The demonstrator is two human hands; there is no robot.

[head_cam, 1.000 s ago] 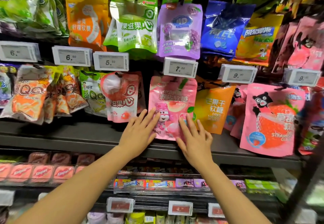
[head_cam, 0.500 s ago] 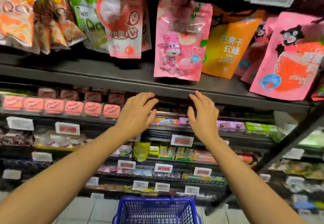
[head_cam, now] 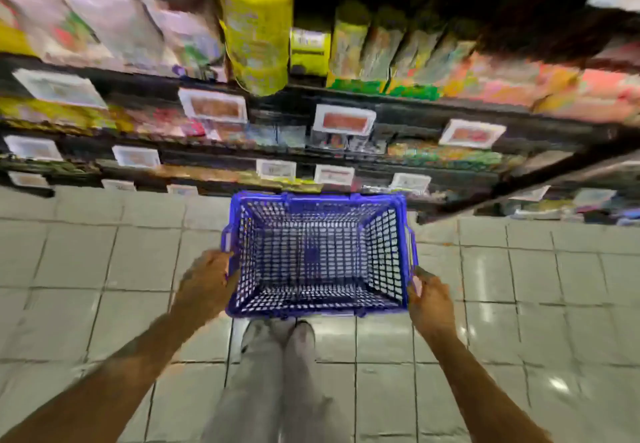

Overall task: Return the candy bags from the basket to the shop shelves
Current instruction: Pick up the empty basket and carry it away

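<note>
Two hands are placed at the sides of the blue basket (head_cam: pixel 318 255), which stands on the tiled floor (head_cam: pixel 104 269) before the shelves (head_cam: pixel 346 96). Its left rim is gripped by the left hand (head_cam: pixel 207 278), its right rim by the right hand (head_cam: pixel 431 298). No candy bags are seen inside it; everything is blurred.

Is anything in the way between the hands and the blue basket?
Nothing visible is. The left hand and right hand are already at the two sides of the blue plastic mesh basket on the grey tiled floor. No candy bags show inside it.
</note>
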